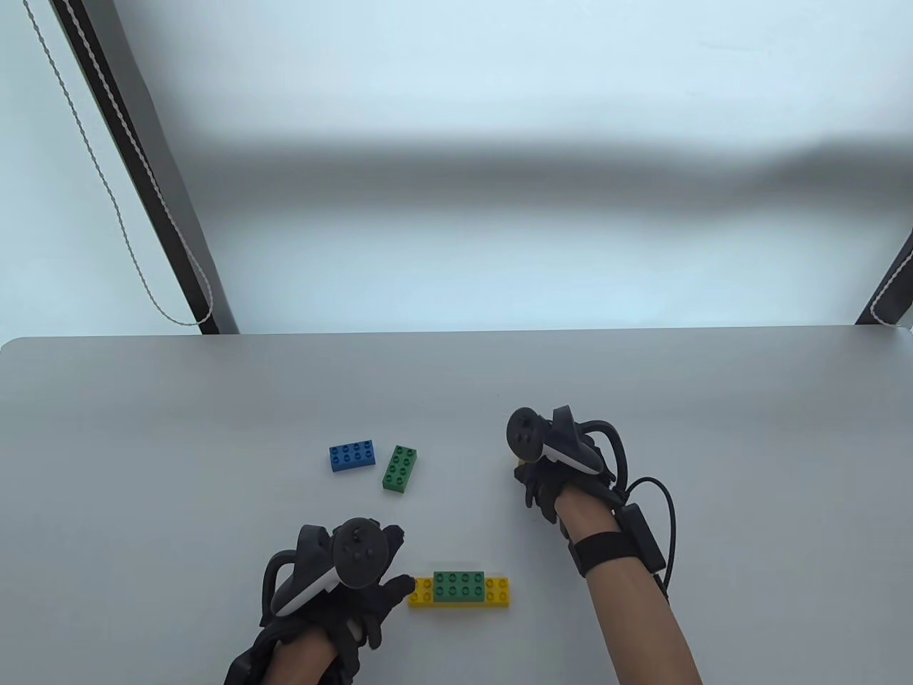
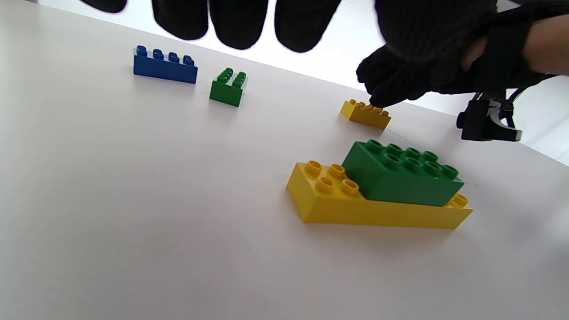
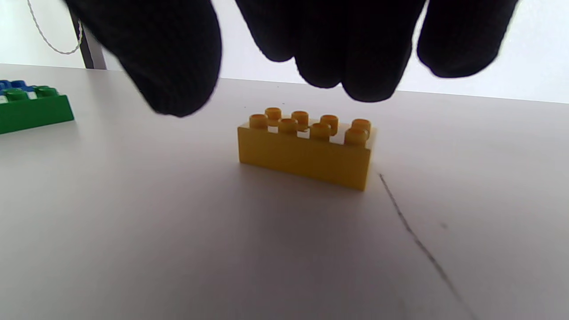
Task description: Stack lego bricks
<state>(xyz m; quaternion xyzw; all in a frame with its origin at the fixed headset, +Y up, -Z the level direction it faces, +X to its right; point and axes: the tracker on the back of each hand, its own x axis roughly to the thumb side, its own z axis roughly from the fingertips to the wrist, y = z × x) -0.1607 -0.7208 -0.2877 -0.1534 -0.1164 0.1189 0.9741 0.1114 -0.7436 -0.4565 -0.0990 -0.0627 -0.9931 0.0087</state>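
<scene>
Reaching over a small yellow eight-stud plastic brick (image 3: pixel 306 149), the right hand (image 1: pixel 553 464) hangs directly above it with fingers (image 3: pixel 355 53) spread and thumb apart, holding nothing; the right wrist view shows a clear gap between fingertips and studs. In my judgement this is the pick-up step. To do it well, the thumb should come down on the brick's near long side and the fingers on the far long side, pinching at mid-length so the brick lifts level; the studs should stay uncovered only if another brick is to follow.

The left hand (image 1: pixel 349 578) rests on the grey table (image 1: pixel 143 428), fingers loosely extended, one fingertip touching or just beside the near end of the long yellow plastic base brick (image 1: pixel 459 592). It grips nothing. It should press that base firmly during the next push-fit, since the stack looks free to slide.

Count, largest first:
- Long yellow base: one or two; a seam in the left wrist view suggests two bricks end to end.
- Green eight-stud brick seated on the base (image 1: pixel 458 585): one.
- Loose blue eight-stud brick (image 1: pixel 352 456): one, beyond the left hand.
- Loose yellow eight-stud brick: one.
- Loose green six-stud brick (image 1: pixel 400 469): one, just beside the blue.
</scene>
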